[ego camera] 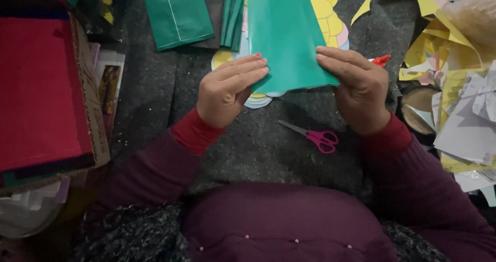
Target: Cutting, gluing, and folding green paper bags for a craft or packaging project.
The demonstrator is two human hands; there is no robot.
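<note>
Green paper sheet (284, 40) pinched by left hand (227, 89), right hand (359, 89) (fingers closed on its lower edge)

We hold a folded paper sheet (287, 40) between our left hand (227, 89) and right hand (359, 89). Scissors (315, 136) lie nearer, below the right hand. A cardboard box (90, 94) sits far left; paper scraps (460, 81) pile right; more folded sheets (178, 14) lie farther away.

A folded green paper sheet (287, 37) is held flat above the dark floor, lower corners pinched from both sides.
</note>
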